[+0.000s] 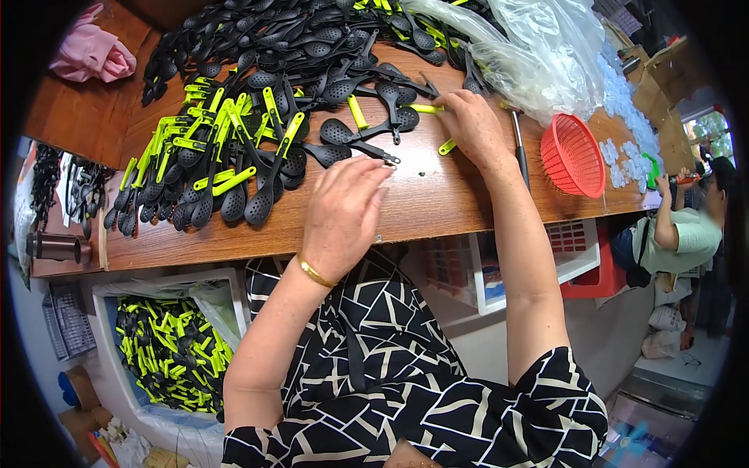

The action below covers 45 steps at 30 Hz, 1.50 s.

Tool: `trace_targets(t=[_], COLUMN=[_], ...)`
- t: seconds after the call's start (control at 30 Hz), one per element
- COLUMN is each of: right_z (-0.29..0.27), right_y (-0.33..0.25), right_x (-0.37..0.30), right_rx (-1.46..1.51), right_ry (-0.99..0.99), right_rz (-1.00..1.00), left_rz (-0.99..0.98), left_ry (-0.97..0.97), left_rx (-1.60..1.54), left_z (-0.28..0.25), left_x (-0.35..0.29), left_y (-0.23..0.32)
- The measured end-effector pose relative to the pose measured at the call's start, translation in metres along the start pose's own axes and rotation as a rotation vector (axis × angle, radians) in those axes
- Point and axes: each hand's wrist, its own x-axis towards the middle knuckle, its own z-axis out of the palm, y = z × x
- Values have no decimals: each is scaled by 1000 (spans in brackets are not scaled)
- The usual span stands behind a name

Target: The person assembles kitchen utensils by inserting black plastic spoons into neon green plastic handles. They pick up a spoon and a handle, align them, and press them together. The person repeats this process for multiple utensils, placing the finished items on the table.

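My left hand (343,204), with a gold bracelet at the wrist, is closed at the handle end of a black perforated spoon (336,131) lying over the wooden table. Its fingertips are partly hidden. To the right, my right hand (474,131) reaches down with bent fingers closed on the end of a lime-green handle piece (424,108). Another green piece (447,147) lies just below those fingers. Between the hands a small dark bit (421,174) rests on the wood. Left of my left hand is a heap of black spoons with green handles (226,148).
Many black spoons (312,47) are piled at the back. A red basket (573,156), a black-handled tool (520,148) and clear plastic bags (546,47) lie to the right. A bin of green-and-black spoons (172,351) stands below left. Another person (679,230) works at far right.
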Motion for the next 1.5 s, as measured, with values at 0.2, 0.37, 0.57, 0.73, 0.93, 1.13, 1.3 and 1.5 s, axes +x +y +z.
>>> trace_targets(t=[0.2, 0.37, 0.57, 0.73, 0.93, 1.13, 1.3, 1.5], right_z=[-15, -21, -31, -35, -35, -44, -35, -20], right_y=[-4, -12, -5, -29, -112, -115, -25, -3], right_x=[-4, -15, -27, -42, -68, -65, -39, -39], right_rx=[63, 367, 576, 826, 1154, 1065, 204, 291], right_ry=[8, 191, 345, 242, 37, -219, 194, 152], right_rz=[8, 171, 318, 346, 234, 69, 0, 62], left_rz=[-48, -128, -82, -117, -548, -846, -799, -772], left_ry=[-152, -121, -32, 25, 84, 23, 140, 231], left_rx=[177, 149, 126, -159, -1055, -1347, -1360, -1292], left_z=[18, 5, 0, 2, 16, 14, 12, 16], left_x=[-14, -20, -20, -16, -11, -21, -13, -19], left_y=[0, 2, 6, 14, 18, 6, 0, -8])
